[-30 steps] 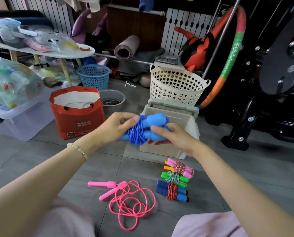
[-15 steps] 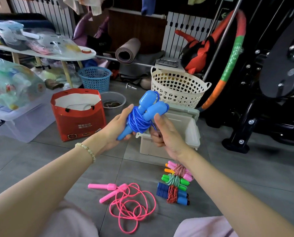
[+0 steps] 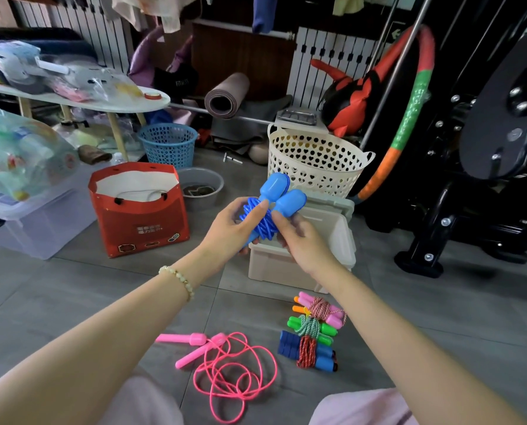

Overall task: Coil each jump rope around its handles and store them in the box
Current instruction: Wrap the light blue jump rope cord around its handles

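Cluttered home gym/storage rm: radiator [image 3: 326,53], rolled yoga mat [image 3: 225,93], hula hoop [image 3: 409,111], black wt machine [image 3: 501,118].

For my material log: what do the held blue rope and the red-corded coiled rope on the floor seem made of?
The blue jump rope: smooth moulded plastic handles with highlights, glossy cord, likely PVC. The red-corded rope: twisted matte strands, probably fibre; its blue handles look ribbed, foam or plastic.

"FIT…" on black bag [image 3: 176,82] (rest blurred)
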